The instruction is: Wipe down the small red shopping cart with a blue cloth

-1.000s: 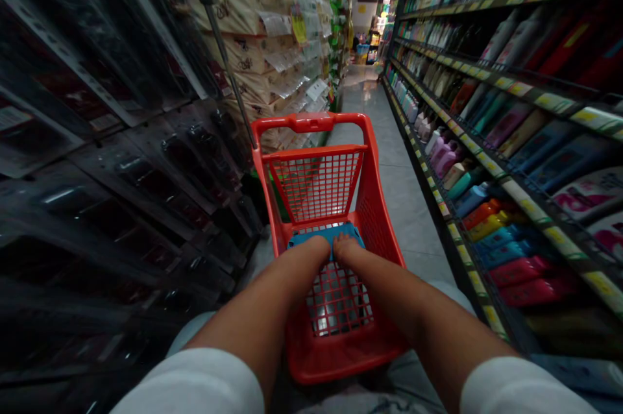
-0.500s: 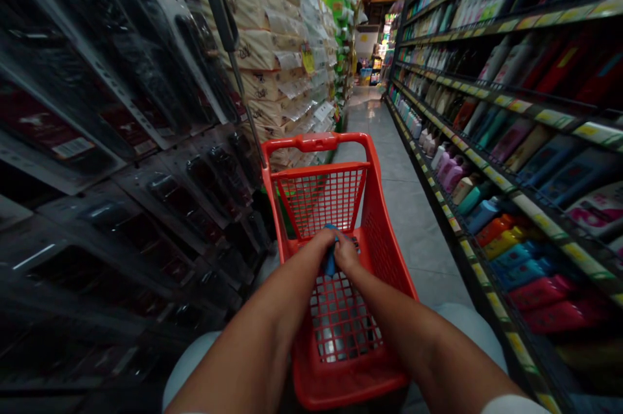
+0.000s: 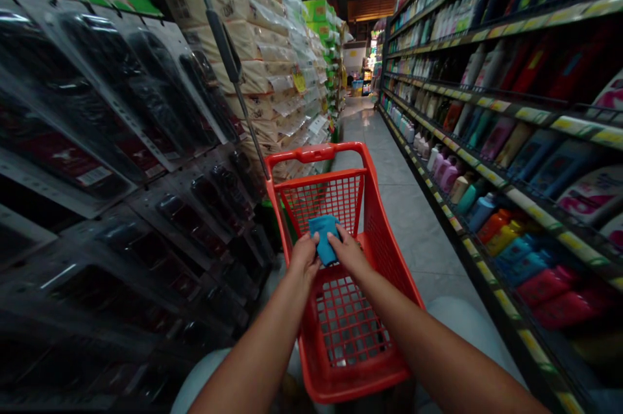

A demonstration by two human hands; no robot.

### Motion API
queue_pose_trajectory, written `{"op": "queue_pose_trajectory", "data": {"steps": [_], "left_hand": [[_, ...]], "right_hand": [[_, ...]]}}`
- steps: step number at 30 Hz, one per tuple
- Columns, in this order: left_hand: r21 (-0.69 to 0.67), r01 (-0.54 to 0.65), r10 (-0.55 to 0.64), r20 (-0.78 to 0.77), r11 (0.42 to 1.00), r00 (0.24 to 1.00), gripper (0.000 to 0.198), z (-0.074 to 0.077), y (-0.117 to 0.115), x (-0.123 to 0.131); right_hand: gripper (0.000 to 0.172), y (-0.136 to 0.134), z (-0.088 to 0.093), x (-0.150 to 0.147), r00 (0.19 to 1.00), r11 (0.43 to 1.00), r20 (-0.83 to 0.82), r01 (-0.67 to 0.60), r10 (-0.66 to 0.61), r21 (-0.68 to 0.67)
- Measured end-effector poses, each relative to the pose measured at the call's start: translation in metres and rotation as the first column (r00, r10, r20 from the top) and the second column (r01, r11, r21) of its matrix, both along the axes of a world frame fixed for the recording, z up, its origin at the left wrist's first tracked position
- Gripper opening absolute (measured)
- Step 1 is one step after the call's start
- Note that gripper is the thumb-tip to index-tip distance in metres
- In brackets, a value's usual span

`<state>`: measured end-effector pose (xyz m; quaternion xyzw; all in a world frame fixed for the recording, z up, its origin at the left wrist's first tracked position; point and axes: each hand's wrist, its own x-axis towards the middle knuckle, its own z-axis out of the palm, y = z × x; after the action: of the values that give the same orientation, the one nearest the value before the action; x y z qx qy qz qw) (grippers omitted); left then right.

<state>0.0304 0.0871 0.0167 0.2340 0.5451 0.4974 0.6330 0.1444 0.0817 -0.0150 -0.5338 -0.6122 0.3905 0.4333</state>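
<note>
Shop aisle [image 3: 363, 135] conditions are being recorded first: tall shelving [image 3: 530, 114] is being filled by rows of bottles [image 3: 450, 174] on the right, while the left side is being taken up by stacked wrapped packs [image 3: 257, 44] and hanging packaged goods [image 3: 136, 109]. Between them, a tiled floor [image 3: 403, 206] is being left showing. Centrally, a red shopping cart [image 3: 389, 239] is standing directly ahead, a pole [image 3: 224, 44] rising from its far left corner. Over the cart's interior, a folded blue cloth [image 3: 325, 242] is being held; whether its underside is touching the cart cannot be determined. Its longer axis is appearing to run fore-and-aft, slightly tilted. From the left hand [image 3: 304, 255] it is lying rightward and slightly forward; from the right hand [image 3: 348, 252], leftward and slightly forward. Neither hand is being judged nearer, contact being made by both. Each hand is being seen partly closed, its side of the cloth being pinched under a thumb; the fingers underneath are being largely hidden, so their curl cannot be told.
</note>
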Motion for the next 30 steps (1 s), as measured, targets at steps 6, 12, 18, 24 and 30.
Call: {"op": "queue_pose_trajectory", "data": {"steps": [6, 12, 18, 24, 30], "left_hand": [[0.282, -0.059, 0.080, -0.064, 0.958, 0.995, 0.024, 0.001, -0.038, 0.007], [0.513, 0.029, 0.173, -0.342, 0.858, 0.924, 0.018, 0.022, -0.059, 0.003], [0.588, 0.049, 0.344, -0.537, 0.807, 0.770, 0.029, 0.024, -0.092, -0.036], [0.389, -0.160, 0.343, -0.463, 0.907, 0.817, 0.055, -0.025, -0.146, -0.049], [0.205, -0.108, 0.194, -0.465, 0.973, 0.864, 0.057, -0.070, -0.208, -0.035]], "right_hand": [[0.069, -0.029, 0.029, -0.002, 0.840, 0.987, -0.531, -0.153, 0.110, -0.037], [0.072, -0.046, 0.040, 0.001, 0.793, 0.980, -0.581, -0.195, 0.186, 0.048], [0.056, -0.038, 0.038, 0.003, 0.942, 0.984, -0.314, -0.065, 0.116, 0.167], [0.073, -0.117, 0.035, -0.006, 0.832, 0.869, 0.362, -0.484, 0.420, 0.102], [0.063, -0.106, 0.049, -0.029, 0.620, 0.824, 0.683, -0.565, 0.387, 0.046]]}}
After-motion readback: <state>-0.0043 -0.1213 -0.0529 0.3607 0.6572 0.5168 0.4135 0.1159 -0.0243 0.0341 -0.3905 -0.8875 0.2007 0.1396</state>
